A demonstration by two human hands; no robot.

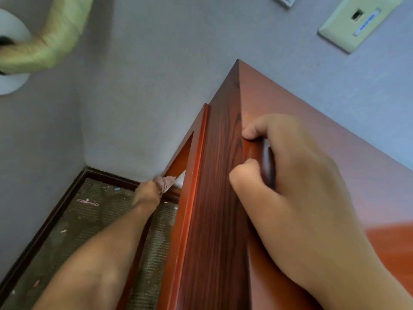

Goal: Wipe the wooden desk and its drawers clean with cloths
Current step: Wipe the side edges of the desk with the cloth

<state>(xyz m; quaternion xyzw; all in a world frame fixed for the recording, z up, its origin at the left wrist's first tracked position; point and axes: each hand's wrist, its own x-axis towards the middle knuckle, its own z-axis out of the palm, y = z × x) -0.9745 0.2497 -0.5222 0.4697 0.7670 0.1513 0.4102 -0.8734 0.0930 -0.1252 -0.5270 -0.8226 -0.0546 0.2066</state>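
The reddish wooden desk (290,113) fills the right half of the head view, seen from above its left corner. My right hand (297,182) grips the desk's top edge, thumb on top and fingers curled over a dark object I cannot make out. My left hand (148,193) reaches far down beside the desk's side panel (219,198) and holds a pinkish cloth (166,181) against the low inner part of the desk near the floor. An open gap in the side frame (181,159) shows just above the cloth.
A grey wall (156,86) stands close behind the desk, with a cream wall socket (357,21) at upper right. A wrapped yellowish pipe (51,39) enters the wall at upper left. Dark carpet (89,220) strewn with small litter lies below, edged by a dark baseboard (55,211).
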